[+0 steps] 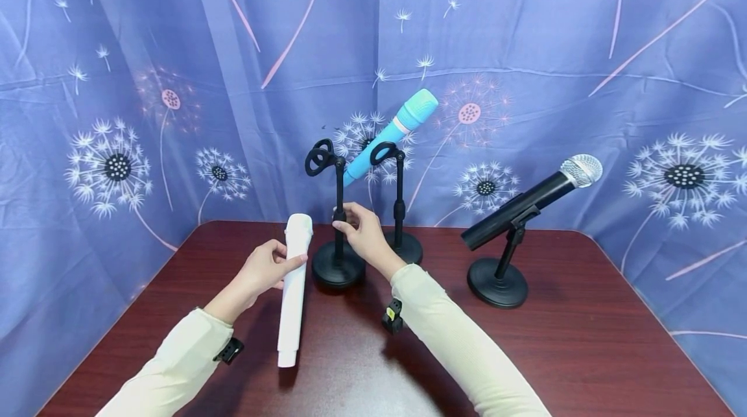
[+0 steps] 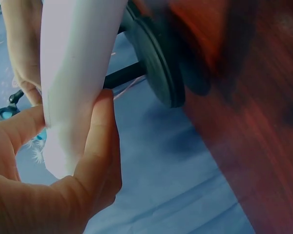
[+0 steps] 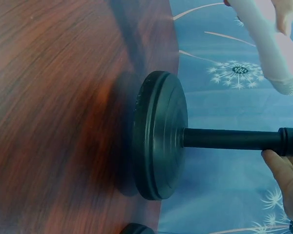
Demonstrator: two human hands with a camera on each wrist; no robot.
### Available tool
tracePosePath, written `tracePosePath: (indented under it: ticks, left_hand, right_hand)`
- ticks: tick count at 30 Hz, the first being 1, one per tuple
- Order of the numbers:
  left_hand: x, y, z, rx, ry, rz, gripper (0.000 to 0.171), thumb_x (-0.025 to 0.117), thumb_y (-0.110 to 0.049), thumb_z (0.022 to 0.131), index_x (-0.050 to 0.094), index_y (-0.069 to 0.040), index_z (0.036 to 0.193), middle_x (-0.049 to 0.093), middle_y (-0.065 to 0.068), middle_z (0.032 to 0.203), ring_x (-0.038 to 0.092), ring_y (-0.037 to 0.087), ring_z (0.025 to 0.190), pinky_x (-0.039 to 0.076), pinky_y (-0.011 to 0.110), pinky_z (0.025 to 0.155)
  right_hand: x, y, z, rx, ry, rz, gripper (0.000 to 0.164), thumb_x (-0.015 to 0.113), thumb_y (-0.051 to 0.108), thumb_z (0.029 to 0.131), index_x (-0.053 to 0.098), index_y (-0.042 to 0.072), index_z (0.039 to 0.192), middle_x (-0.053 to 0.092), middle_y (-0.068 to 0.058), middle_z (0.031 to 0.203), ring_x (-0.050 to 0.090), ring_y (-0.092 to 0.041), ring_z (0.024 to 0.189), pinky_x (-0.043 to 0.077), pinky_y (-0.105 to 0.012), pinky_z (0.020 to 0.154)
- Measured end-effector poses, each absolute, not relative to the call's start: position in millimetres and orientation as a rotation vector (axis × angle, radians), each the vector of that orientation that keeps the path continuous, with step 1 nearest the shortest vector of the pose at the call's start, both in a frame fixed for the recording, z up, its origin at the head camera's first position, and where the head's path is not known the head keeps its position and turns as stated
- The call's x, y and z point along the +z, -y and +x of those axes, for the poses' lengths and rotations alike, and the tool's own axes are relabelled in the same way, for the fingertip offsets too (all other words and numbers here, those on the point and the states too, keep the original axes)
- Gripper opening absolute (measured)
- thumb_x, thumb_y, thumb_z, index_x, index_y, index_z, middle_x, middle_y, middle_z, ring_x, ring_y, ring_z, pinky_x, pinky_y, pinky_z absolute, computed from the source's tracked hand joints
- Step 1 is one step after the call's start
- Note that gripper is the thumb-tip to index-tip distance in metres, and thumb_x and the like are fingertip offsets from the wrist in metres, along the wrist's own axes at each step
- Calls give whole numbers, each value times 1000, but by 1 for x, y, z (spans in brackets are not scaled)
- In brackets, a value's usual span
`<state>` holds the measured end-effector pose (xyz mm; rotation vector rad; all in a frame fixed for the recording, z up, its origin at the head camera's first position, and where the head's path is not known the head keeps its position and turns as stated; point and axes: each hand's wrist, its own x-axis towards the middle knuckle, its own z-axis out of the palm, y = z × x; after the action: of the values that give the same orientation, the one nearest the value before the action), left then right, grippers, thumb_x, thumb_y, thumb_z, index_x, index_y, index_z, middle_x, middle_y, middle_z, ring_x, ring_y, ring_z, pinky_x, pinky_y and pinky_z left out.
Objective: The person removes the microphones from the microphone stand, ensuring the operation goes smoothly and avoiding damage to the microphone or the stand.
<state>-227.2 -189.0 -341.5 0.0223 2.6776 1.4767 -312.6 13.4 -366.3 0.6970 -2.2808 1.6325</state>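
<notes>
A white microphone (image 1: 294, 294) is pinched between the thumb and fingers of my left hand (image 1: 262, 272), its head pointing away toward the curtain. In the left wrist view, the thumb and fingers of that hand lie on either side of the white microphone (image 2: 80, 73). My right hand (image 1: 364, 232) grips the upright pole of a black microphone stand (image 1: 338, 268), at the collar partway up. The clip on top of this stand holds nothing. The right wrist view shows its round base (image 3: 161, 136) and the fingertips on the pole.
Behind the gripped stand is a second black stand (image 1: 408, 248) with a blue microphone (image 1: 379, 141) tilted in its clip. To the right, a black microphone (image 1: 525, 200) with a silver head rests on a shorter stand (image 1: 498, 283). A patterned blue curtain (image 1: 525, 34) borders the brown table (image 1: 560, 352).
</notes>
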Motion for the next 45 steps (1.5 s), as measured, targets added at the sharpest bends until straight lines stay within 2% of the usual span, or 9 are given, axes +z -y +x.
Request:
tracePosePath:
  ticks: [11, 18, 29, 34, 45]
  left_hand:
    - [-359, 188, -224, 1464, -2641, -6, 40, 67, -24, 91, 49, 8, 104, 57, 16, 86, 62, 18, 65, 57, 39, 63]
    - [-371, 184, -222, 1447, -2629, -41, 36, 67, -21, 91, 50, 9, 101, 56, 16, 85, 61, 18, 65, 57, 38, 62]
    - [-383, 179, -217, 1442, -2610, -68, 35, 69, -20, 89, 51, 8, 99, 53, 13, 81, 59, 18, 63, 57, 38, 59]
    - [-388, 178, -214, 1445, -2603, -79, 31, 70, -17, 88, 52, 8, 93, 49, 12, 79, 59, 18, 63, 57, 38, 59]
    - [-401, 175, -212, 1362, -2615, -80, 28, 71, -16, 86, 51, 4, 83, 50, 12, 77, 61, 19, 62, 56, 38, 57]
  right_hand:
    - [-368, -9, -317, 1624, 2295, 680, 26, 66, 5, 90, 65, 1, 115, 69, -13, 98, 64, -22, 86, 53, -28, 72]
    - [-368, -4, -318, 1622, 2318, 696, 26, 66, 6, 91, 65, 3, 117, 69, -12, 102, 65, -22, 94, 53, -32, 84]
    - [-369, -1, -322, 1613, 2312, 700, 26, 65, 6, 91, 65, 3, 117, 69, -12, 101, 65, -22, 96, 52, -33, 86]
    - [-370, -1, -325, 1615, 2312, 707, 27, 64, 5, 92, 64, 2, 118, 69, -13, 103, 65, -23, 99, 51, -33, 88]
    - [-374, -1, -329, 1588, 2320, 690, 27, 64, 6, 92, 64, 2, 119, 69, -13, 105, 64, -23, 102, 50, -34, 91]
